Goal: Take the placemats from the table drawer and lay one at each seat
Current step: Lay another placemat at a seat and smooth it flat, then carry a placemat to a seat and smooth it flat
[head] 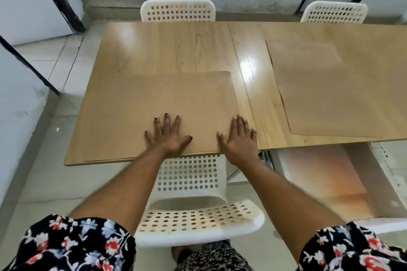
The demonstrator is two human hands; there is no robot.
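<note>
A tan placemat (154, 99) lies flat on the near left part of the wooden table (176, 46), its near edge along the table's front edge. My left hand (168, 135) rests palm down on its near middle, fingers spread. My right hand (239, 136) presses flat on its near right corner, fingers together. A second tan placemat (326, 90) lies on the right half of the table, apart from both hands. Below the table's right front edge an open drawer (326, 180) shows a pale orange inside.
A white perforated chair (198, 215) stands right in front of me, tucked under the near edge. Two more white chairs (178, 10) (333, 12) stand at the far side. Grey walls and dark-framed panels surround the tiled floor at left.
</note>
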